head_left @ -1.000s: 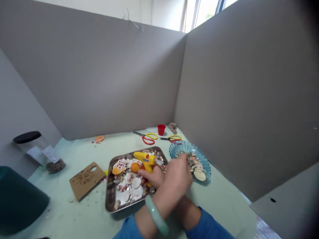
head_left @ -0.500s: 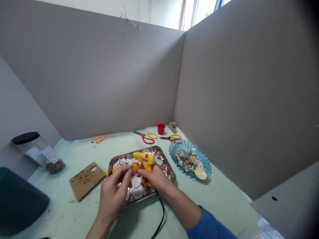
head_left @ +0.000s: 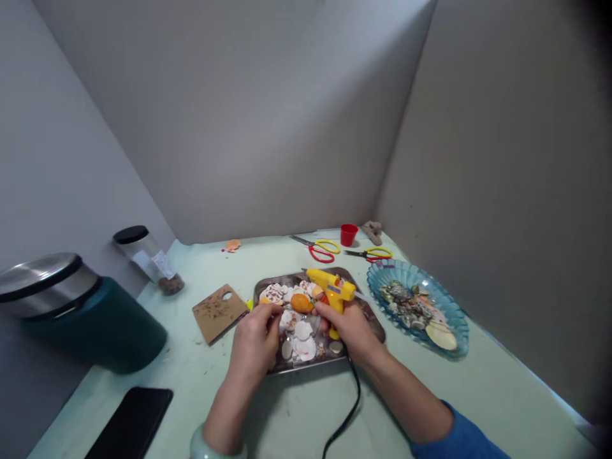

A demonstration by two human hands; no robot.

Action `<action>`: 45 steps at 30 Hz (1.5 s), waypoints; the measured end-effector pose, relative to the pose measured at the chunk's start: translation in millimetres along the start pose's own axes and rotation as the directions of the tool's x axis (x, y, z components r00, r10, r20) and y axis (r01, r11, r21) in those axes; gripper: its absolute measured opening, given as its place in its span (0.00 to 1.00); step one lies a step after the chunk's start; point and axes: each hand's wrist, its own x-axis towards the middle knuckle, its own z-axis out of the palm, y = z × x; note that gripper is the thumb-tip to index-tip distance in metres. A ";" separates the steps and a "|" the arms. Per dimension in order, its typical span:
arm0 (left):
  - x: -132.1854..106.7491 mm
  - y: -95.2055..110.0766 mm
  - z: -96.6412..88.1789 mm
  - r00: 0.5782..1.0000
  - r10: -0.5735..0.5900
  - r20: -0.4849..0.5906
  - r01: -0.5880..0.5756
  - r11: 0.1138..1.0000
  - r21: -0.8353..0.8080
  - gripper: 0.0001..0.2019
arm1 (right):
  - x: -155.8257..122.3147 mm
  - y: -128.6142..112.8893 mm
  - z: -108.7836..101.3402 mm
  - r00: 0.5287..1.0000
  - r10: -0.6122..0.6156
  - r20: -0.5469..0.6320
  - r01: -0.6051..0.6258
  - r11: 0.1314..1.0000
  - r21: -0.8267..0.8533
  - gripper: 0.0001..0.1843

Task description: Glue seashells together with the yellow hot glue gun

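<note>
My right hand (head_left: pixel 351 328) is closed round the handle of a yellow hot glue gun (head_left: pixel 329 284), whose black tip points left over a metal tray (head_left: pixel 375 317). From the gun's back end sticks a pale glue stick. Thumb and fingers of my left hand (head_left: pixel 255 338) are pinched together at the tray's left side; whatever they hold is too small to make out. Between the two hands lies a smooth orange piece (head_left: pixel 301 303). White shell-like discs (head_left: pixel 303 330) and red-speckled pieces (head_left: pixel 274 292) fill much of the tray.
Right of the tray stands a blue scalloped dish (head_left: pixel 456 312) of shells. Scissors (head_left: pixel 318 247), more scissors (head_left: pixel 373 254) and a red cup (head_left: pixel 349 234) are behind. At left are a brown board (head_left: pixel 215 312), a jar (head_left: pixel 153 261), a green bottle (head_left: pixel 109 325) and a phone (head_left: pixel 131 424).
The view has swung left and down, bringing the phone and bottle top in. My left hand has drawn away from my right, leaving a wider gap. The glue gun stays in my right hand.
</note>
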 end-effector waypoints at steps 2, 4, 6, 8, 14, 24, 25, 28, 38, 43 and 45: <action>0.8 0.6 -4.6 0.992 -0.039 0.120 0.039 0.999 0.005 0.08 | -0.7 -0.2 -0.4 1.000 -0.010 -0.018 0.010 1.000 0.005 0.12; 0.5 2.7 -7.6 0.970 -0.070 0.234 0.065 0.997 0.033 0.08 | -1.4 -0.5 -0.5 0.999 -0.020 -0.026 0.020 1.000 0.010 0.12; -0.6 6.2 -8.4 0.947 -0.090 0.308 0.056 0.992 0.115 0.08 | -1.8 -0.7 -0.4 0.999 -0.031 -0.029 0.031 0.999 0.011 0.12; -2.1 10.3 -6.9 0.927 -0.092 0.364 0.012 0.976 0.217 0.08 | -1.8 -1.1 -0.3 0.999 -0.028 -0.028 0.029 1.000 0.007 0.12; -5.0 18.5 2.9 0.866 -0.128 0.483 -0.082 0.917 0.390 0.08 | -2.1 -2.7 0.1 0.999 -0.018 -0.027 0.018 1.000 -0.014 0.12; -2.9 16.1 6.7 0.923 -0.112 0.369 -0.008 0.951 0.308 0.09 | -1.3 -1.5 0.2 0.995 -0.066 -0.081 0.069 0.997 0.037 0.15; -2.7 14.5 7.0 0.934 -0.097 0.345 0.009 0.968 0.250 0.10 | -1.0 -3.2 -0.1 0.991 -0.085 -0.104 0.090 0.995 0.049 0.16; -1.5 9.5 7.9 0.966 -0.050 0.252 0.029 0.996 0.083 0.14 | 0.4 -8.8 -3.1 0.976 -0.150 -0.158 0.160 0.986 0.048 0.17; 1.8 0.3 -13.5 0.984 -0.057 0.168 0.027 0.984 0.174 0.12 | 7.9 -5.5 -20.1 0.958 -0.180 -0.222 0.155 0.980 -0.126 0.19; 7.5 10.7 -18.9 0.911 -0.063 0.409 -0.114 0.912 0.395 0.11 | 10.2 0.8 -21.4 0.964 -0.163 -0.208 0.136 0.981 -0.141 0.18; 9.6 15.8 -12.6 0.864 -0.075 0.498 -0.189 0.869 0.458 0.10 | 10.6 2.1 -21.8 0.965 -0.158 -0.208 0.130 0.981 -0.146 0.18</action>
